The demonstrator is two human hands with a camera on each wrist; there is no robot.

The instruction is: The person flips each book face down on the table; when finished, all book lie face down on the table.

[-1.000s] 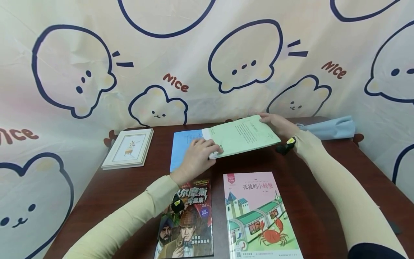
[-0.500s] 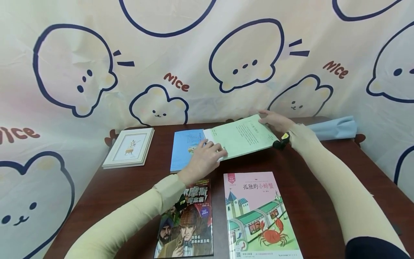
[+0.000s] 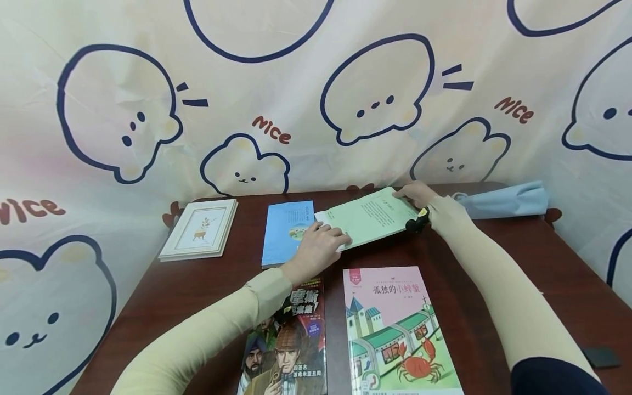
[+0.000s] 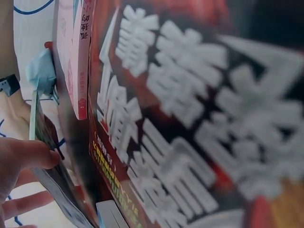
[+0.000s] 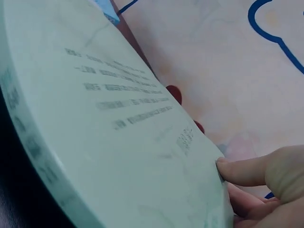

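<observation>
A pale green book (image 3: 370, 216), printed text on its upper face, is held slightly tilted over the back middle of the table. My left hand (image 3: 316, 249) pinches its near left end, thumb on one side and fingers on the other in the left wrist view. At the far right corner, my right hand (image 3: 417, 193) grips the edge, with the thumb (image 5: 247, 171) on the upper face. Just left of it lies a blue book (image 3: 283, 230). Under my left forearm is a dark detective book (image 3: 301, 356); a pink book (image 3: 390, 282) with a red crab lies beside it.
White picture frames (image 3: 197, 230) lie stacked at the back left of the brown table (image 3: 163, 307). A folded light blue cloth-like bundle (image 3: 506, 200) sits at the back right. A small dark flat object (image 3: 601, 357) is near the right edge. A patterned curtain (image 3: 276, 93) closes off the back.
The green book has come down a little, and its left end has shifted right, uncovering more of the blue book. My left hand moved rightward and my right hand slightly left with it.
</observation>
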